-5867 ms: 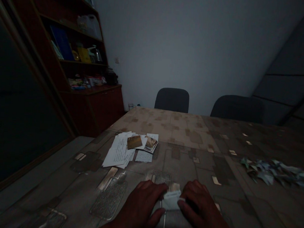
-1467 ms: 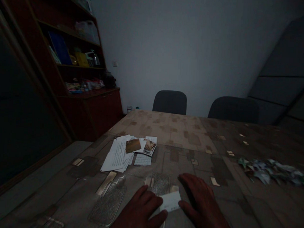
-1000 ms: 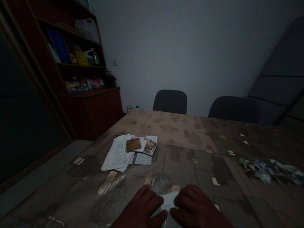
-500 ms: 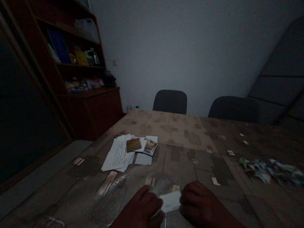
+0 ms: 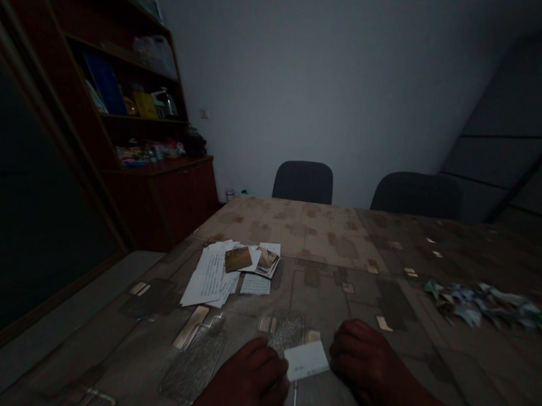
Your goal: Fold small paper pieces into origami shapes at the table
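Note:
A small white card or folded paper (image 5: 307, 360) with faint marks lies between my hands near the front of the table. My left hand (image 5: 260, 374) has its fingers curled at the paper's left edge, and they appear to grip it. Just off the paper's right edge is my right hand (image 5: 358, 357), its fingers curled together; whether anything is inside them is hidden. Written sheets (image 5: 206, 280) lie in a pile further back on the left, with a brown picture card (image 5: 237, 259) and another picture card (image 5: 266, 260) on top.
The patterned table (image 5: 314, 228) spreads across the view. Crumpled papers (image 5: 485, 305) form a heap on its right side. Two dark chairs (image 5: 302, 181) stand at the far edge, and a red-brown cabinet (image 5: 182, 194) is at the left.
My right hand has come away from the paper's right edge, slightly to the right. More of the paper now shows. My left hand has shifted only slightly.

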Action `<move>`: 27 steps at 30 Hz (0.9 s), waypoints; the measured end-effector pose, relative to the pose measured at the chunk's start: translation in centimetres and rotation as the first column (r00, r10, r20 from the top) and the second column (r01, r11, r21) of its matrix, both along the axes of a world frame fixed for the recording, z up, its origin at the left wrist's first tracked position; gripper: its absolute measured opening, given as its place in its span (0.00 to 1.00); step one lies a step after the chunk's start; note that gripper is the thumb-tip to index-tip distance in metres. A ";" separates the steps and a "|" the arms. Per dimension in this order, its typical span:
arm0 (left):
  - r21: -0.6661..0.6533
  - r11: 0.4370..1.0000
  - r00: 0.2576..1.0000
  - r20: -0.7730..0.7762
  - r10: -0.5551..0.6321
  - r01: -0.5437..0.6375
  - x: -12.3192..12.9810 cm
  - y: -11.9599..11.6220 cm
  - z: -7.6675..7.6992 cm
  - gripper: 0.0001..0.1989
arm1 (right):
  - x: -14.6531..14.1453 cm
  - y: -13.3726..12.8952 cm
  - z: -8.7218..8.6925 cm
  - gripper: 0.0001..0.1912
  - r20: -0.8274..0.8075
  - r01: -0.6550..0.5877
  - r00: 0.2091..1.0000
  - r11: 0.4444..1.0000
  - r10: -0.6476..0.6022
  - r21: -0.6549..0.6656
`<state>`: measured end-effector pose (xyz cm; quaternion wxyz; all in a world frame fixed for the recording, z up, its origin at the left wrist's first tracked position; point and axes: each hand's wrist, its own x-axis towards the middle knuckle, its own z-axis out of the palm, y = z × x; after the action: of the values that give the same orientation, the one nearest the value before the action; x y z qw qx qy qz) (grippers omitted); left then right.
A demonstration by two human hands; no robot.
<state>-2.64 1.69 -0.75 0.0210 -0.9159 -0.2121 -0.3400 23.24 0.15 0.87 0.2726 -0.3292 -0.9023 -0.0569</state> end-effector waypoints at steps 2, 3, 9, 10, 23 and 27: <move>0.023 1.000 1.000 -0.015 -0.020 0.020 -0.1 0.1 -0.1 0.12 | -0.1 -0.1 0.0 0.16 -0.103 0.031 0.994 0.994 -0.042 -0.103; 0.020 1.000 1.000 -0.024 -0.019 0.020 -0.2 0.2 -0.1 0.12 | -0.3 -0.2 0.0 0.15 -0.149 0.066 0.985 0.984 -0.091 -0.166; 0.029 0.999 0.998 -0.058 -0.029 0.031 -0.3 0.5 0.0 0.08 | -1.4 -1.1 -1.1 0.19 -0.135 0.236 0.945 0.906 -0.299 -0.352; 0.046 0.997 0.997 -0.054 -0.055 0.057 -0.3 0.5 0.1 0.08 | -1.5 -1.2 -1.3 0.24 -0.139 0.240 0.943 0.909 -0.301 -0.339; -0.409 0.907 0.993 -0.002 -0.117 0.106 -1.1 1.2 1.0 0.13 | -1.9 -1.1 -1.7 0.20 -0.089 0.195 0.969 0.933 -0.232 -0.303; -0.379 0.924 0.997 -0.018 -0.069 0.057 -0.6 1.1 1.2 0.19 | -2.1 -1.1 -1.3 0.19 -0.061 0.220 0.969 0.947 -0.240 -0.235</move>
<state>-3.27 2.75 0.42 -0.1637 -0.9143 -0.2439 -0.2790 21.09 -0.92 -0.39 0.2647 -0.4635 -0.8451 0.0297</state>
